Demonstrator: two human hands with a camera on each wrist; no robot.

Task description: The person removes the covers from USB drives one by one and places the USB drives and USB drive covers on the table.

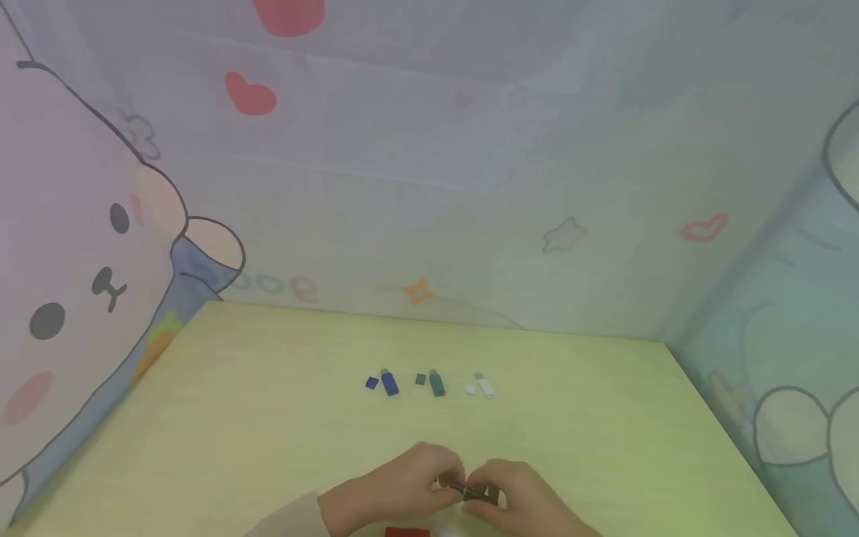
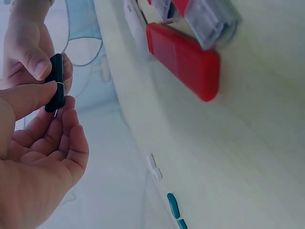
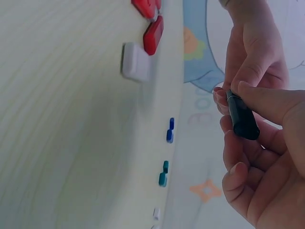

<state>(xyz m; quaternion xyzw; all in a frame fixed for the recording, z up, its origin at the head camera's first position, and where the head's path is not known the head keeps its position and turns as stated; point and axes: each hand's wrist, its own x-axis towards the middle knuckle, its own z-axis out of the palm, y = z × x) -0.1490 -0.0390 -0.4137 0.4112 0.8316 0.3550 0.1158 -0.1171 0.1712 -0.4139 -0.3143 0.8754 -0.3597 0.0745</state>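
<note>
Between both hands is a small black USB stick (image 1: 479, 494), with a thin pale line where its cap meets the body. My left hand (image 1: 416, 481) pinches one end between thumb and fingers. The other end is gripped by my right hand (image 1: 526, 498), which almost touches the left one. In the left wrist view the black stick (image 2: 57, 71) shows a sliver of metal near the left fingers. Farther back on the table lie a blue USB stick (image 1: 390, 383), a green one (image 1: 438, 384) and a white one (image 1: 486, 385), each with its cap off beside it.
Close to the table's front edge, below the hands, lies a red block-like thing (image 2: 183, 59). Next to it are a white rounded block (image 3: 136, 62) and a clear-and-red item (image 2: 212, 21). A printed cloth (image 1: 429, 149) hangs behind the yellowish table (image 1: 268, 418).
</note>
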